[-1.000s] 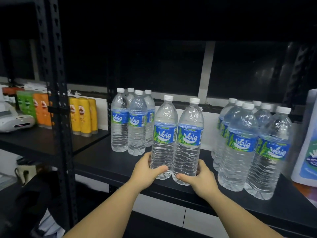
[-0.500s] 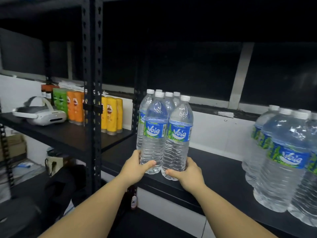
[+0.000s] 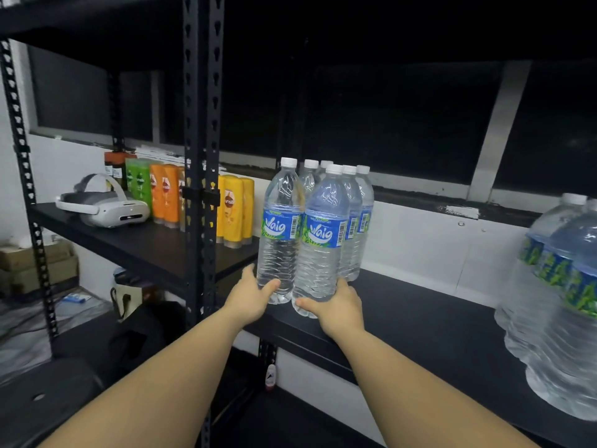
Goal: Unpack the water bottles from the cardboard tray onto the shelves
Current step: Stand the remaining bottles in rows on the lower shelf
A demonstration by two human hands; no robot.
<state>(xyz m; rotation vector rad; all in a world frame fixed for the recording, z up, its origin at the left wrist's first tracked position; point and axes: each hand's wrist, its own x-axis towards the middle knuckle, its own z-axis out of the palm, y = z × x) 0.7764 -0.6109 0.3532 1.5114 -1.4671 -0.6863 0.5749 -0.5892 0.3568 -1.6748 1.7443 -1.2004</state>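
bottles gripped low, close to the shelf's front edge.
two bottles (image 3: 280, 234) (image 3: 323, 244) are held at their bases on the shelf (image 3: 420, 318), one in the left hand (image 3: 250, 297), one in the right hand (image 3: 339, 305), fingers curled round each, touching the group behind. judged risk: held so low, the tall bottles could be tipped, or neighbours knocked, if pushed back unevenly. no tray is seen.

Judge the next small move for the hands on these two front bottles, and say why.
Probably a short push back, then release. The left hand and right hand each grip the base of a water bottle standing upright near the front edge of the black shelf, just ahead of the bottle cluster behind. Closing that gap would seat them safely.
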